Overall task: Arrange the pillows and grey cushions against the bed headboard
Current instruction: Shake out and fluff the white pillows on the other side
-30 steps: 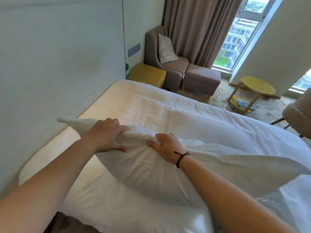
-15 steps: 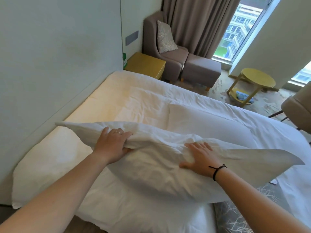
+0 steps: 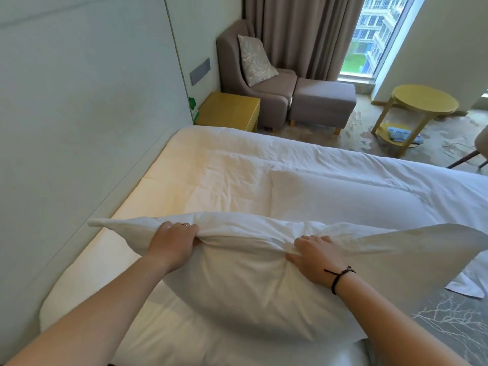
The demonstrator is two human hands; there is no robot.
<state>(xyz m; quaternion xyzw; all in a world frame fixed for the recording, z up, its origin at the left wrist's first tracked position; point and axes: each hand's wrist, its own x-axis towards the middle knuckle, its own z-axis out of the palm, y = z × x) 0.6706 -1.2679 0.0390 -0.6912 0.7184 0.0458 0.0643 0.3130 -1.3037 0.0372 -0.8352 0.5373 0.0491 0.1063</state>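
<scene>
Right hand (image 3: 315, 258) has gone from flat to gripping; both hands, left hand (image 3: 173, 243) too, bunch the soft, creased white pillow (image 3: 237, 283).

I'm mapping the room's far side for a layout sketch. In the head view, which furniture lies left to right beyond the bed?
Yellow square bedside table → taupe upholstered armchair with its patterned grey cushion → matching taupe footstool → round yellow two-tier side table.

both hands grip the top edge of a white pillow (image 3: 237, 281) on the bed (image 3: 343, 186): left hand (image 3: 173, 243) near the headboard (image 3: 79, 114), right hand (image 3: 317, 260) further along.
</scene>
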